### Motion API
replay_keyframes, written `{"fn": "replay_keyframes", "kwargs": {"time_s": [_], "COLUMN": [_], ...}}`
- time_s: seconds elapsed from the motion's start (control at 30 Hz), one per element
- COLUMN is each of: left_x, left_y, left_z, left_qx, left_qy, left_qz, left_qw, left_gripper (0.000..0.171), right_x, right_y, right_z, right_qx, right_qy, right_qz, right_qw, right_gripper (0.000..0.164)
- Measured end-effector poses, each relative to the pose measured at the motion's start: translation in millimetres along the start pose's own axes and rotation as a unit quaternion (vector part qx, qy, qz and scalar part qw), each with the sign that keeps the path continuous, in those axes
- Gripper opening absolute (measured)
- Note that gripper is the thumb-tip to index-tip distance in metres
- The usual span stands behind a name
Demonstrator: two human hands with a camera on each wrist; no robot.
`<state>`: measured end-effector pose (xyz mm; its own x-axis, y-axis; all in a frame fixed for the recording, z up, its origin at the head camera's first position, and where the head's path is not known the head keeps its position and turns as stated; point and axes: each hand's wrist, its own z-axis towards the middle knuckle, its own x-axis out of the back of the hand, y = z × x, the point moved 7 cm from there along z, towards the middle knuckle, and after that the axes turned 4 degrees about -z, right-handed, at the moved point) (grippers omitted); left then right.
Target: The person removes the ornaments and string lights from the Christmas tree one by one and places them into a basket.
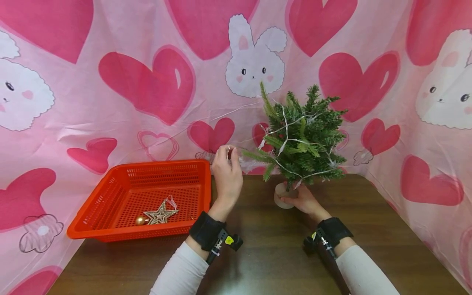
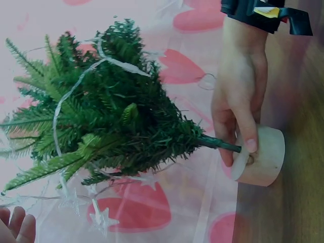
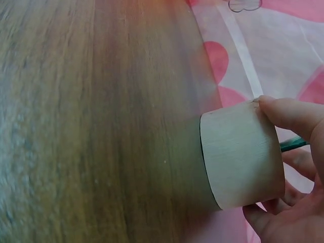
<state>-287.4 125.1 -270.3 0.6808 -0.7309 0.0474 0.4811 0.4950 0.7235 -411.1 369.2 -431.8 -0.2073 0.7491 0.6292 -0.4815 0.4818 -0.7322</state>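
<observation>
Green tree (image 1: 310, 132) in string lights (image 1: 283, 146)

Pink sheeting (image 1: 129, 30), lightly creased, is hung across the background from 9 o'clock through 12 to 3 o'clock. It is printed with large red-pink hearts (image 1: 147, 88) and white rabbits (image 1: 256, 61), seen at 12 o'clock, between 9 and 10, and between 2 and 3. A scribbled cloud (image 1: 43, 231) is drawn near 8 o'clock. At 6 o'clock, the foreground is filled by a softly lit, brown wood-grained worktop (image 1: 273, 250).
</observation>
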Motion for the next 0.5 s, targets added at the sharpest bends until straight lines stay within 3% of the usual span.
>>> {"fn": "replay_keyframes", "kwargs": {"time_s": [0.2, 0.5], "left_x": [3.1, 2.4], "left_y": [-2.3, -11.1], "left_z": [1.4, -4.7], "left_qx": [0.029, 0.064], "left_qy": [-0.005, -0.009], "left_qz": [-0.009, 0.031], "left_qw": [0.9995, 0.9974], "left_gripper": [0.018, 0.020], "right_x": [-1.2, 0.0], "right_y": [10.5, 8.6], "right_z": [-1.2, -2.6], "right_qx": [-0.048, -0.021], "right_qy": [-0.028, -0.033], "right_qz": [0.000, 0.004], "right_qw": [0.998, 0.999], "right_gripper": [0.053, 0.050]}}
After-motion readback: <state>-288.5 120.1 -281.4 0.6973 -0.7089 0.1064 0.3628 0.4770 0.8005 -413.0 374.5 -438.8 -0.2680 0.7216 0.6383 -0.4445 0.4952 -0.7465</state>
